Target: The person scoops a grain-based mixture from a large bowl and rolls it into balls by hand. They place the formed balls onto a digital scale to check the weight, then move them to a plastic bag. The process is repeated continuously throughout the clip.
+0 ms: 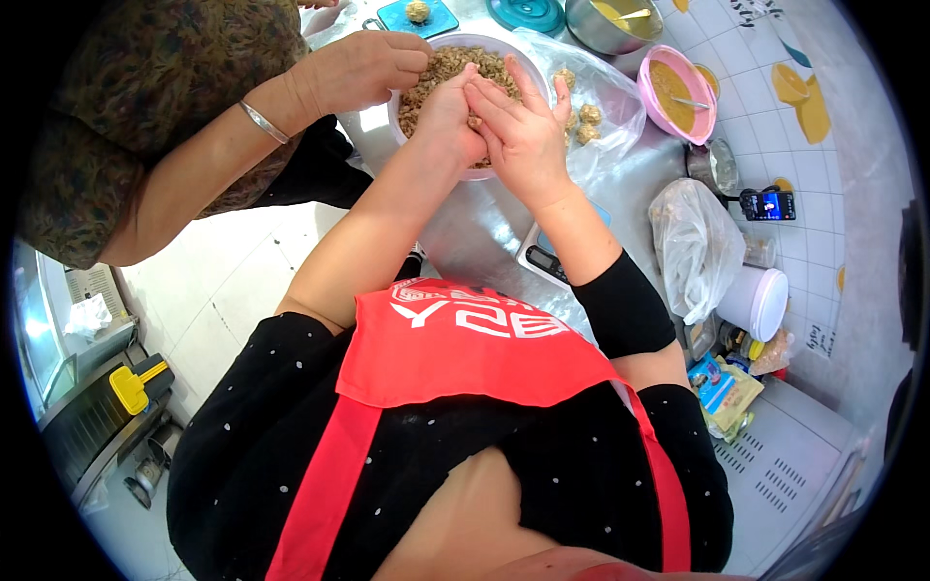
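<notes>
My left hand [454, 116] and my right hand [522, 134] are pressed palm to palm above a large round tub [539, 69]. A small piece of a lump of brown filling [474, 122] shows between the palms; my fingers hide most of it. The right fingers are spread and point away from me. Crumbly brown filling [465, 59] lies in the tub below. Just right of it, several rolled balls [588, 134] rest on a clear plastic bag [617, 120]. Another person's hand [378, 69], with a bracelet at the wrist, is over the tub's left rim.
A ball [417, 11] sits on a blue scale [436, 23] beyond the tub. A teal lid [527, 13], a steel pot [603, 40] and a pink bowl [708, 127] stand at the back right. A digital scale [541, 258] is beneath my right forearm, and a filled plastic bag [694, 240] stands farther right.
</notes>
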